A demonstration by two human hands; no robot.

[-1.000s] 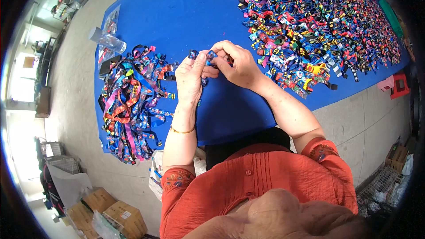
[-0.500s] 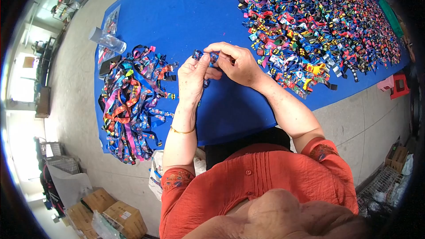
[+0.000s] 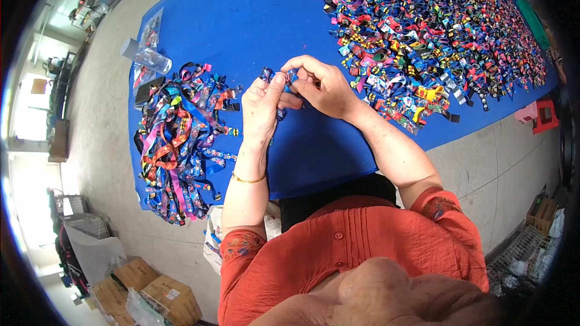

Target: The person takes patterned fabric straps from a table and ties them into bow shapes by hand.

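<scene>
Above the blue-covered table, my left hand (image 3: pixel 260 108) and my right hand (image 3: pixel 326 87) meet, fingertips close together. Between them is a dark blue patterned ribbon strap (image 3: pixel 266 74). Part of it curls out above my left fingers, and another bit hangs below them. My left thumb presses the strap against the fingers. The right thumb and forefinger are closed on the same strap from the other side. Fingers hide the middle of it. To the left of my left hand lies a tangled heap of colourful printed ribbon straps (image 3: pixel 175 145).
Many looped straps (image 3: pixel 423 42) lie in dense rows across the right of the blue tablecloth (image 3: pixel 241 12). A clear plastic cylinder (image 3: pixel 147 55) lies by the left edge. A red stool (image 3: pixel 545 116) stands right of the table; cardboard boxes (image 3: pixel 163 296) sit on the floor lower left.
Both hands stay in almost the same place. The strap's curled end above my left fingers has turned and shifted slightly to the left.
</scene>
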